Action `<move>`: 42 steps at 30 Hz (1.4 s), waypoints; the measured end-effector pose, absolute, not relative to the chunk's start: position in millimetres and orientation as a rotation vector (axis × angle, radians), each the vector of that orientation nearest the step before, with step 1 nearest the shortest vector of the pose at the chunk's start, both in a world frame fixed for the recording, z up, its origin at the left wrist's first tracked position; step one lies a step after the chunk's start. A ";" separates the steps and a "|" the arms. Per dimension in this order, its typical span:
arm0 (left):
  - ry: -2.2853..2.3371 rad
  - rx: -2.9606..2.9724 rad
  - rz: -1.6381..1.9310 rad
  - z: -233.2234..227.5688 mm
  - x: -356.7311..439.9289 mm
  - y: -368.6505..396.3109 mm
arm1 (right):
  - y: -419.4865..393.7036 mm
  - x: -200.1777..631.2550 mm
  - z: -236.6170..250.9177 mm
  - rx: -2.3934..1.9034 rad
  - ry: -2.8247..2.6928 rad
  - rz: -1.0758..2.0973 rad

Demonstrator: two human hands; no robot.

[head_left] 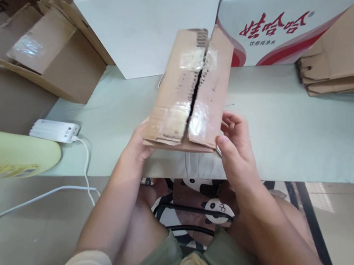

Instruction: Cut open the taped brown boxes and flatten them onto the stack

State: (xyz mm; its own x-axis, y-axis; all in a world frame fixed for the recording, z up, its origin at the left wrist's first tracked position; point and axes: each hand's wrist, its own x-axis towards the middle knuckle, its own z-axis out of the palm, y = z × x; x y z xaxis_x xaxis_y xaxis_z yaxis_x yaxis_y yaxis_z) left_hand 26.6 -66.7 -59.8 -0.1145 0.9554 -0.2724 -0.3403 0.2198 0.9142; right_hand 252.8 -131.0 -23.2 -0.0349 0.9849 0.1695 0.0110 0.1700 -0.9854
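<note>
Currently your left hand [140,140] and right hand [235,148] grip the small brown taped cardboard box [192,90] from either side, fingers closed on it, apparently just above the pale green surface [299,125].

I see the small carton [190,90] at the frame's centre, above the counter [297,133], with my left hand [138,142] at its lower left and my right hand [236,148] at its lower right. Behind it, at upper centre, a printed case [274,27] stands on the counter, with flattened cardboard [353,57] stacked to its right. An open box [49,49] lies at upper left, and the power strip [54,130] sits at the counter's left edge.
</note>
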 end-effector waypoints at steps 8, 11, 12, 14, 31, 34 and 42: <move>0.906 1.142 1.343 -37.9 16.3 -96.4 | -127.5 259.2 -28.4 -1.094 -1.740 0.980; 1.038 1.159 1.459 -43.3 16.2 -93.7 | -128.8 258.3 -32.7 -1.020 -1.819 1.004; 1.086 1.098 1.517 -46.5 15.3 -90.2 | -129.0 258.9 -34.1 -1.027 -1.820 1.010; 1.171 0.940 1.629 -53.2 10.7 -81.6 | -128.5 261.6 -37.3 -1.124 -1.780 0.987; 1.427 0.736 1.508 -77.4 -6.3 -61.5 | -117.0 269.3 -59.0 -1.255 -1.952 0.652; 1.369 0.730 1.443 -82.2 -8.4 -63.0 | -114.8 272.4 -59.7 -1.217 -1.972 0.626; 1.192 0.756 1.437 -75.9 -8.6 -72.3 | -113.0 271.0 -72.0 -1.380 -2.088 0.473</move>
State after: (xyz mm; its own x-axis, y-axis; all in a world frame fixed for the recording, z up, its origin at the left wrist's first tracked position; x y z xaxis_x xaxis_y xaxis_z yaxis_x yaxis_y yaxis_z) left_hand -8.6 -72.3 -75.9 -0.2277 0.9618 -0.1517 -0.3268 0.0713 0.9424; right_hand 271.0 -113.0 -72.0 -0.2918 0.9161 0.2751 0.7081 0.4002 -0.5817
